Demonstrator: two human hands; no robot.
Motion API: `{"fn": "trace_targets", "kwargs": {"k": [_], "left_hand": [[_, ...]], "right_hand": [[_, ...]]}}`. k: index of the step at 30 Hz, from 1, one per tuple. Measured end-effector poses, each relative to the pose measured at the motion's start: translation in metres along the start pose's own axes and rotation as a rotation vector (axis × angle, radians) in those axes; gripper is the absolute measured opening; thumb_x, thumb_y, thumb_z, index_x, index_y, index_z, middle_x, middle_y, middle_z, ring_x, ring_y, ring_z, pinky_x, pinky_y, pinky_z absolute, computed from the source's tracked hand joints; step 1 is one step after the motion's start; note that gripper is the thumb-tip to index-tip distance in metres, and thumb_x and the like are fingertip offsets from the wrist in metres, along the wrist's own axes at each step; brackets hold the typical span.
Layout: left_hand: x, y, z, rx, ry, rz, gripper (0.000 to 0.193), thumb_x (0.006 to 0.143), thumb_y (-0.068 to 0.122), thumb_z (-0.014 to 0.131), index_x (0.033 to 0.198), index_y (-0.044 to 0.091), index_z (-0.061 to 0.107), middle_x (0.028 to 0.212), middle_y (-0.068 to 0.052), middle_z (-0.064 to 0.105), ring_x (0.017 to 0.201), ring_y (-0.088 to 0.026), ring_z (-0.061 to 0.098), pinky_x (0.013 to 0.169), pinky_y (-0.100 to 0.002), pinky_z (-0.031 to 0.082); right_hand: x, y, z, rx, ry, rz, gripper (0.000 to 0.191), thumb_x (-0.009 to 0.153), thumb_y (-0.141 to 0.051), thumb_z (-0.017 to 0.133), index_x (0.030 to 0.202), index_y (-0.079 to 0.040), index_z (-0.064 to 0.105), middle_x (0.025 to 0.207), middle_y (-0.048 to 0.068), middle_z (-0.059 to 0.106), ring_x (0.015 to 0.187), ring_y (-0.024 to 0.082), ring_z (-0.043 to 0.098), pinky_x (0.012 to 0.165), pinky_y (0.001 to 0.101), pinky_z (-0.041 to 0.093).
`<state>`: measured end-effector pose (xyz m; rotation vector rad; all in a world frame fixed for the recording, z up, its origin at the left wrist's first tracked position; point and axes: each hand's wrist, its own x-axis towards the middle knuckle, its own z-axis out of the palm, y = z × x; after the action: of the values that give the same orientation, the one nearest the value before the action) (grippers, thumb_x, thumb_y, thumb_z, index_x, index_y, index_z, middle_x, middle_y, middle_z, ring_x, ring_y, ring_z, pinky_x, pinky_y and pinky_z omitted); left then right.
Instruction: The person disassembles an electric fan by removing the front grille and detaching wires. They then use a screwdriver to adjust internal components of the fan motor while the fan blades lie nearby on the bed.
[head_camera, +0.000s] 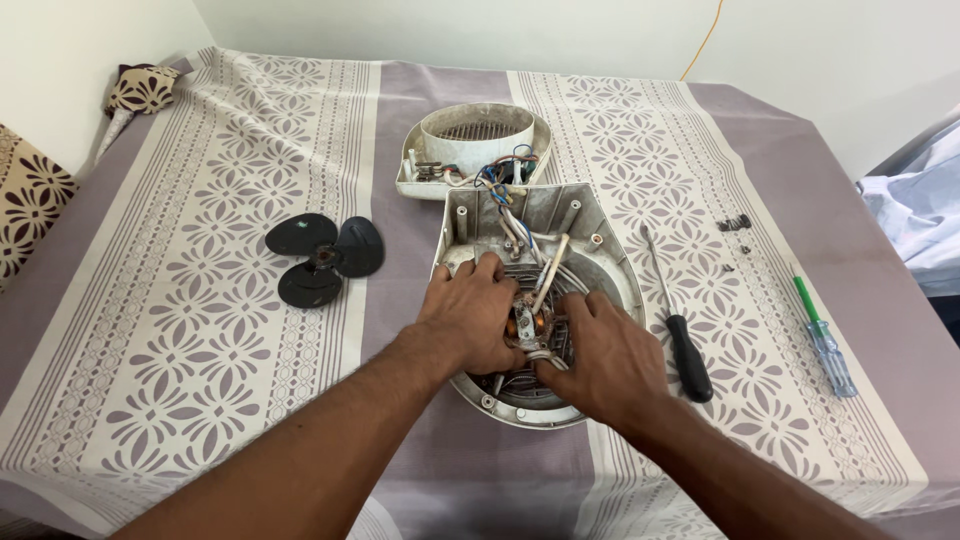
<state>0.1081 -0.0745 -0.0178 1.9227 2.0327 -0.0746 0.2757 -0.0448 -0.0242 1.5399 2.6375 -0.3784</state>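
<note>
- Both hands grip inside the open fan housing (610, 262) at table centre: left hand (472, 312) pressed on the motor (530, 325), right hand (603, 352) pinching its white wires (545, 352).
- Risk, judged: tugging could snap the thin wires or tear the leads running to the rear cover (470, 150).
- Housing holds motor and wiring; rear cover holds a switch and coloured wires.
- Loose screws (735, 224) could roll off; blade (322, 258), black screwdriver (680, 335) and green screwdriver (825, 340) lie well apart.

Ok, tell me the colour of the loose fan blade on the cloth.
Black; the three-lobed fan blade shows best in the head view.
</note>
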Motion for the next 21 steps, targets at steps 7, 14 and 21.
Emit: {"fn": "trace_targets", "kwargs": {"k": [7, 14, 21], "left_hand": [[0.001, -0.003, 0.005, -0.06, 0.042, 0.01, 0.077, 0.062, 0.046, 0.087, 0.129, 0.014, 0.065, 0.135, -0.009, 0.048, 0.131, -0.028, 0.047, 0.111, -0.048, 0.033], [0.003, -0.006, 0.006, -0.065, 0.055, 0.022, 0.073, 0.062, 0.047, 0.086, 0.126, 0.017, 0.067, 0.133, -0.007, 0.05, 0.13, -0.026, 0.049, 0.11, -0.047, 0.034], [0.005, -0.009, 0.006, -0.097, 0.042, 0.024, 0.077, 0.06, 0.043, 0.086, 0.132, 0.024, 0.065, 0.131, -0.004, 0.05, 0.129, -0.025, 0.048, 0.11, -0.046, 0.035]], "right_hand": [[-0.006, -0.002, 0.008, -0.048, 0.084, -0.065, 0.061, 0.078, -0.042, 0.079, 0.119, -0.003, 0.054, 0.106, 0.013, 0.056, 0.08, 0.027, 0.065, 0.07, 0.0452, 0.055], [-0.005, 0.005, 0.011, -0.054, 0.067, -0.088, 0.056, 0.081, -0.037, 0.075, 0.12, -0.003, 0.054, 0.107, 0.014, 0.056, 0.077, 0.026, 0.065, 0.066, 0.0439, 0.056], [-0.005, 0.005, 0.016, -0.093, 0.032, -0.092, 0.053, 0.085, -0.034, 0.072, 0.119, 0.001, 0.052, 0.107, 0.012, 0.056, 0.079, 0.026, 0.066, 0.067, 0.0447, 0.055]]}}
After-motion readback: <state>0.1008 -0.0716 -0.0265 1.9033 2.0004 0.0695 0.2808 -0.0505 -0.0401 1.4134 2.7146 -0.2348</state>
